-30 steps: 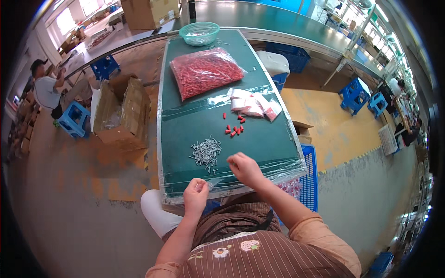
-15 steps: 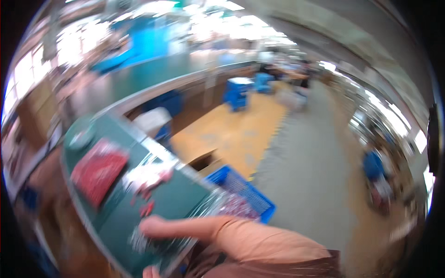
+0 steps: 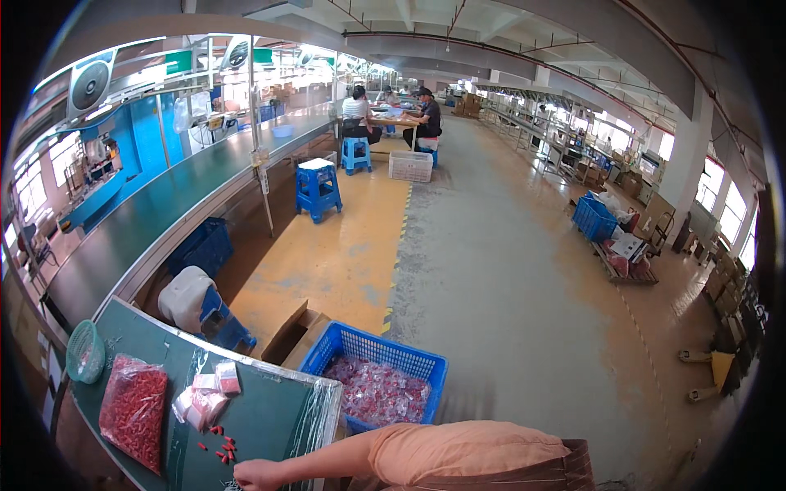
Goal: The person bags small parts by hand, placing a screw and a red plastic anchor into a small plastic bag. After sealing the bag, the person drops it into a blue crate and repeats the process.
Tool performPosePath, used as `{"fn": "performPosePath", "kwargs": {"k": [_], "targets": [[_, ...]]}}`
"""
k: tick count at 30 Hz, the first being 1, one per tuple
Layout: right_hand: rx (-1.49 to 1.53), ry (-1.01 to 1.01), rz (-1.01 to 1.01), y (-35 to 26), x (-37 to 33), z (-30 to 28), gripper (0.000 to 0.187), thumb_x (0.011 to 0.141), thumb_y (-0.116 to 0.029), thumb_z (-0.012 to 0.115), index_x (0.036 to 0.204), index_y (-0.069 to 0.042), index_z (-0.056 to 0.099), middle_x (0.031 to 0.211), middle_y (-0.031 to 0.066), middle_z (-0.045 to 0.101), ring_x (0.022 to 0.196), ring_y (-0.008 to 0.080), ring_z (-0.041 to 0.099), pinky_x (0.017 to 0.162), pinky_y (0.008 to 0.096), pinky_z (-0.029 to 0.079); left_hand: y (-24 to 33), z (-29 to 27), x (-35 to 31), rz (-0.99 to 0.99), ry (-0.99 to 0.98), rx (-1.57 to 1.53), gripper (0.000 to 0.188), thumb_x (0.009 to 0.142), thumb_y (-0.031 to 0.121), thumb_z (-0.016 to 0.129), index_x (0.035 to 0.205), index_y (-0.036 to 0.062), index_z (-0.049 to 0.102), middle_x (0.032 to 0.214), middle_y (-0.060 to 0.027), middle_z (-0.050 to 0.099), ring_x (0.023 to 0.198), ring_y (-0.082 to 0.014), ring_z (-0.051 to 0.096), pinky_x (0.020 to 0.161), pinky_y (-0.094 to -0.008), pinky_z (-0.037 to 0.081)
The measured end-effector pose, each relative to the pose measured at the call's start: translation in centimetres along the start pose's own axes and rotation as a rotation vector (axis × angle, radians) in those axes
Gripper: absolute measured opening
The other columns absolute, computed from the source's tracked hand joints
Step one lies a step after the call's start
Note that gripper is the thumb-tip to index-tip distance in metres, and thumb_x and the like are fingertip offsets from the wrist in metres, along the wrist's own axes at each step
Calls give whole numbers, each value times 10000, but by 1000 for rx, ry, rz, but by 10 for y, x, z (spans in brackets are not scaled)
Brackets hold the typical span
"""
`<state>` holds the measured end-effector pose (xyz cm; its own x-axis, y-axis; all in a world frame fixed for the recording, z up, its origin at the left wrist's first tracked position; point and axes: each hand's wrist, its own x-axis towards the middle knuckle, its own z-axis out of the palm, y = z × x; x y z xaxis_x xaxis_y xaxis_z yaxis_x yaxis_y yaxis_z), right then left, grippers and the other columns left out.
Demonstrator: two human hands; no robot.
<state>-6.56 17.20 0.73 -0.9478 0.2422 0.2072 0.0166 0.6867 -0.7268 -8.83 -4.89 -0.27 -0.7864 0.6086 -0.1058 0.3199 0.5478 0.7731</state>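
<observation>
My right hand (image 3: 255, 475) is low on the green worktable (image 3: 270, 401), at the lower edge of the view. Its fingers are mostly hidden, with a bit of clear plastic beside them. Several small red pieces (image 3: 228, 452) lie loose just beyond the hand. Farther left is a clear plastic bag (image 3: 133, 413) full of similar red pieces. Small white and pink packets (image 3: 205, 398) sit in a pile right of the bag. A blue crate (image 3: 438, 385) beside the table holds many clear packs with red in them. My left hand is out of view.
A green basket (image 3: 84, 352) stands at the table's left corner. An open cardboard box (image 3: 299, 335) and a covered blue stool (image 3: 217, 315) are behind the table. A long conveyor (image 3: 176, 204) runs along the left. Two people (image 3: 427, 114) sit farther off, with another behind.
The view has swung left and up and is sharp now, so more of the hall shows. My right hand appears lower in the picture, and the fingertips at the bottom edge are gone.
</observation>
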Motion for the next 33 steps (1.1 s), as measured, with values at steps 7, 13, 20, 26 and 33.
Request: {"fn": "performPosePath", "kwargs": {"k": [7, 13, 20, 26, 33], "targets": [[321, 156, -421, -57, -41, -21, 311, 883, -310, 569, 743, -44, 651, 817, 137, 619, 816, 315, 572, 700, 402, 461, 30, 9, 24, 77, -7, -250, 246, 843, 219, 635, 864, -25, 655, 799, -125, 665, 723, -218, 595, 690, -346, 467], [128, 88, -324, -45, -54, -30, 347, 867, -329, 580, 695, -37, 653, 779, 151, 631, 786, 363, 580, 693, 421, 464, 59, 8, 23, 63, -74, -333, 241, 846, 211, 631, 860, -28, 652, 794, -127, 658, 720, -218, 590, 691, -343, 465], [25, 206, -394, -43, -67, -46, 233, 754, -265, 651, 702, -38, 657, 781, 163, 634, 803, 343, 590, 681, 433, 464, 73, 6, 11, 17, -172, -415, 234, 850, 201, 626, 855, -32, 648, 789, -130, 649, 718, -217, 585, 693, -340, 463], [-139, -28, -343, -44, -66, -57, 196, 684, -245, 654, 676, -49, 654, 762, 157, 623, 770, 347, 589, 647, 437, 476, -85, 67, 86, 826, -103, 98, 193, 873, 157, 597, 863, -29, 649, 799, -94, 637, 720, -162, 575, 662, -309, 458], [-234, 56, -535, -50, -71, -51, 194, 686, -260, 662, 669, -67, 652, 738, 140, 616, 699, 329, 583, 581, 424, 471, 30, 14, 23, 71, -96, -354, 143, 849, 114, 640, 857, -29, 636, 782, -65, 645, 713, -147, 581, 660, -286, 465]]}}
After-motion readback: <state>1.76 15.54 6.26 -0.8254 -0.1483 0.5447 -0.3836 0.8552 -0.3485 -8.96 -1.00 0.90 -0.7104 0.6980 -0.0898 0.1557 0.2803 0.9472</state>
